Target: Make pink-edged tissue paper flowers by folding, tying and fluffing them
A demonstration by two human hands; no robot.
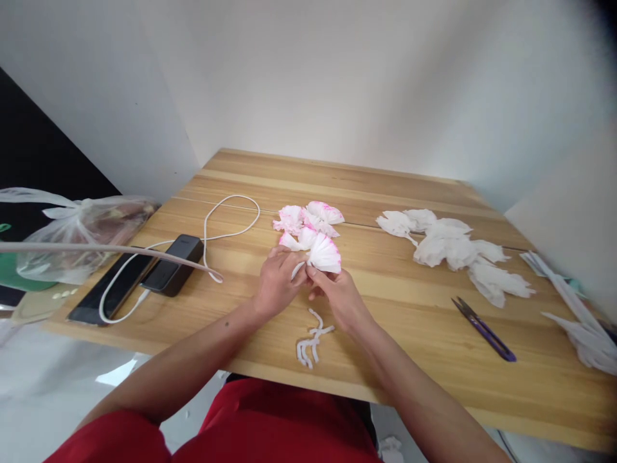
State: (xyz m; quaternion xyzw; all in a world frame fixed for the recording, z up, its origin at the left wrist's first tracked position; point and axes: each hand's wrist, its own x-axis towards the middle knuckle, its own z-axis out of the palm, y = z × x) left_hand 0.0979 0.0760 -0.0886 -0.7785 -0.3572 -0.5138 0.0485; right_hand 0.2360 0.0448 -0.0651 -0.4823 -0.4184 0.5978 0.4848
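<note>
Fanned white tissue with pink edges, a paper flower, is pinched at its gathered middle between my two hands. My left hand closes on its left side, and a white strip end shows beside the fingers. My right hand grips the base with thumb and fingers. Just beyond lie pink-edged tissue flowers. Several short white ties rest on the wooden table near its front edge, below my hands.
White tissue bunches lie to the right, with purple-handled thread snips in front of them. Plastic wrapping is at the far right. A phone, a black power bank, a white cable and a plastic bag are left.
</note>
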